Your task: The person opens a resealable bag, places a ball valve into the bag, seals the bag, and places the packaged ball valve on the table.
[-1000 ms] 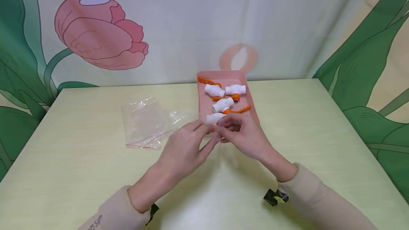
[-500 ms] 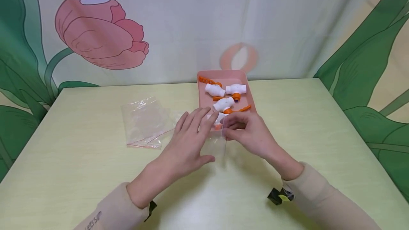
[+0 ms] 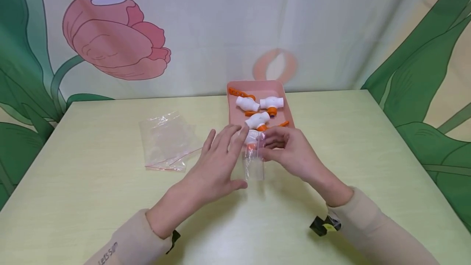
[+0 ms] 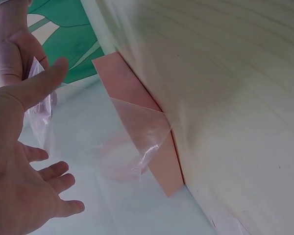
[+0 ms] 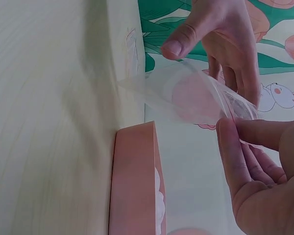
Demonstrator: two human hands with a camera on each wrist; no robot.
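My right hand (image 3: 290, 148) pinches the edge of a small clear zip bag (image 3: 254, 169) between thumb and fingers; in the right wrist view its reddish seal line runs by the fingertips and the clear bag (image 5: 186, 93) spreads away from them. To the left of it, my left hand (image 3: 217, 165) is held with fingers spread and thumb apart, holding nothing. Whether it touches the bag cannot be told. Behind the hands stands a pink tray (image 3: 263, 87) with several white ball valves (image 3: 271, 102) with orange handles. The nearest valve (image 3: 252, 137) shows partly through the bag.
More clear zip bags (image 3: 165, 138) with red seal lines lie flat on the pale wooden table (image 3: 92, 175), left of the tray. A printed curtain (image 3: 206, 32) hangs behind the table's far edge.
My left hand has let go of the bag and spread its fingers. The right hand has shifted slightly right with the bag, which has turned to show more of its face.
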